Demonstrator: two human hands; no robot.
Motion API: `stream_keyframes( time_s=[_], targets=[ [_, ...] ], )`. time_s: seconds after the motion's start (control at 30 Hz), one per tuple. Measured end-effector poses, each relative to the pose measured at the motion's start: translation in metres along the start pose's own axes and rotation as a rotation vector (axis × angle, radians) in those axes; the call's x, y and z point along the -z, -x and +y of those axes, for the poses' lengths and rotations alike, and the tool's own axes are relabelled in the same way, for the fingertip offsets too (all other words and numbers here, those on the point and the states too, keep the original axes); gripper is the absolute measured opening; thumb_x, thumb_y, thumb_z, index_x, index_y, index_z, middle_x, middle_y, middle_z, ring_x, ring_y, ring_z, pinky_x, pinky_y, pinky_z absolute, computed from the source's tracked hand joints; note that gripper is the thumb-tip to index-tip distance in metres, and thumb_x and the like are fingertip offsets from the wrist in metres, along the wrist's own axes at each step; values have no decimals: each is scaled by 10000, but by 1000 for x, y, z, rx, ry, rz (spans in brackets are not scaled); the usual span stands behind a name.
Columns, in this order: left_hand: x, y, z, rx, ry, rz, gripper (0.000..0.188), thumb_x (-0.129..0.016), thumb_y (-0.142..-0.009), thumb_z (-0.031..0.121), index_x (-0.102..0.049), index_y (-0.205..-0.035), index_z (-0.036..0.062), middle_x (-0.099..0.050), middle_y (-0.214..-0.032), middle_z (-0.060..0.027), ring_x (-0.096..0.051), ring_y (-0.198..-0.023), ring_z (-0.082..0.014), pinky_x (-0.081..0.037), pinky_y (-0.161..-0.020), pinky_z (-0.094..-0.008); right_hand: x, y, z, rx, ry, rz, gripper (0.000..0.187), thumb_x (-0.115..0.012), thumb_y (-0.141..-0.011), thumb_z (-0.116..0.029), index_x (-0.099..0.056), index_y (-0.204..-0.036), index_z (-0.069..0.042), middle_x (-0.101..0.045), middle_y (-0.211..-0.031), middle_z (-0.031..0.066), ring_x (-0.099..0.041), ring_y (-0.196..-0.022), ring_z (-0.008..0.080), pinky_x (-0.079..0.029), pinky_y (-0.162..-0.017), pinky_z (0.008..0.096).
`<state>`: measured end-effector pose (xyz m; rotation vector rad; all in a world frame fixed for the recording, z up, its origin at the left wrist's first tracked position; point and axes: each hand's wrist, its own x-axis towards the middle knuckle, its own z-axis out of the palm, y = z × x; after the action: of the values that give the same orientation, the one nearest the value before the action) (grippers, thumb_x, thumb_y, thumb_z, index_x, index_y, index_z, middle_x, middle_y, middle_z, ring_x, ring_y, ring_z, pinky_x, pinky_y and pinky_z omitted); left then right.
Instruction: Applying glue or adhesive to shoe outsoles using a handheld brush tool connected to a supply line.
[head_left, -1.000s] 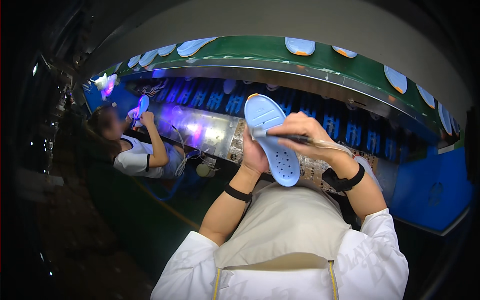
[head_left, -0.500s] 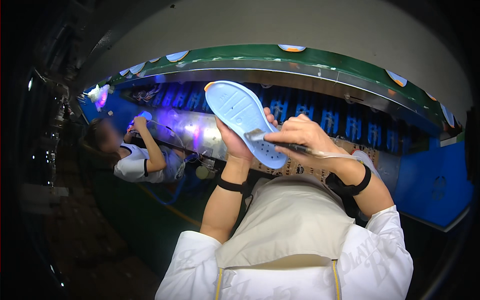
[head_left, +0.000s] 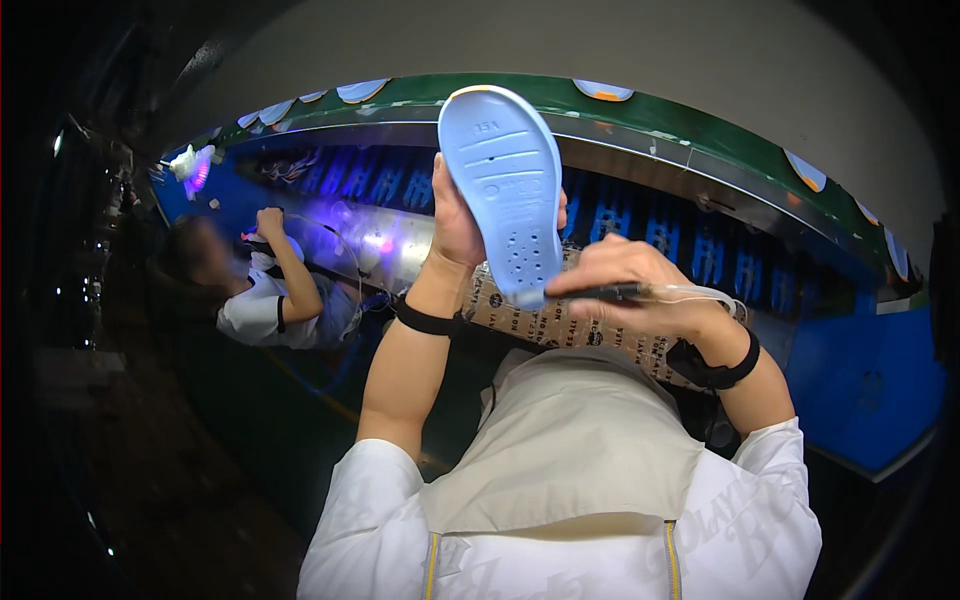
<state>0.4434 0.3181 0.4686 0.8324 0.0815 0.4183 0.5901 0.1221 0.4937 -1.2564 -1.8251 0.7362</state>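
A light blue shoe sole point(head_left: 505, 165) with an orange edge at its far end is held up in front of me, nearly upright. My left hand point(head_left: 459, 222) grips it from behind, thumb along the left edge and fingertips showing at the right edge. In my right hand point(head_left: 640, 280) is a brush point(head_left: 590, 293) with a dark handle and a clear tube running back from it over the wrist. The brush's tip, a little blurred, meets the near end of the sole, below the cluster of small holes.
Beyond my hands runs a green conveyor belt point(head_left: 690, 128) carrying more blue soles point(head_left: 604, 90). Under it are a row of blue racks point(head_left: 707, 258), printed brown cardboard point(head_left: 625, 340) and a metal surface lit purple. A co-worker point(head_left: 275, 290) sits at the left; a blue panel point(head_left: 850, 390) stands right.
My left hand has raised the sole and turned it more upright. The brush has gone from the sole's holed part to its near edge. The co-worker's arm has shifted slightly.
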Motion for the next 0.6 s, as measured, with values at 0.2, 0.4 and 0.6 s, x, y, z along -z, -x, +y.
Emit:
stream_keyframes(
  time_s=[0.2,0.4,0.6],
  targets=[
    [10,-21,-2,120,-365,1,745,-196,-1095,583,-527,-1450,18,-684,-1253,-196,-709,-1076,-296,-605,-909,-454,-1,-5,-4,150,220,-151,321,-825,-826,-119,-767,-1142,-103,-692,-864,56,-636,-821,239,-441,-799,376],
    [2,-35,-9,320,-597,-23,671,-338,-1110,545,-570,-1442,9,-676,-1253,-143,-637,-1086,-196,-501,-1008,-351,-17,-3,4,169,402,-114,339,-805,-822,-93,-754,-1156,-106,-729,-1014,69,-668,-1052,264,-453,-950,401],
    [-3,-32,6,537,-882,-19,819,-410,-1045,662,-679,-1282,-74,-693,-1229,-247,-686,-1063,-243,-538,-934,-357,-19,0,-4,63,443,55,374,-853,-751,-98,-772,-1116,-116,-647,-853,37,-622,-927,258,-458,-912,409]
  ],
)
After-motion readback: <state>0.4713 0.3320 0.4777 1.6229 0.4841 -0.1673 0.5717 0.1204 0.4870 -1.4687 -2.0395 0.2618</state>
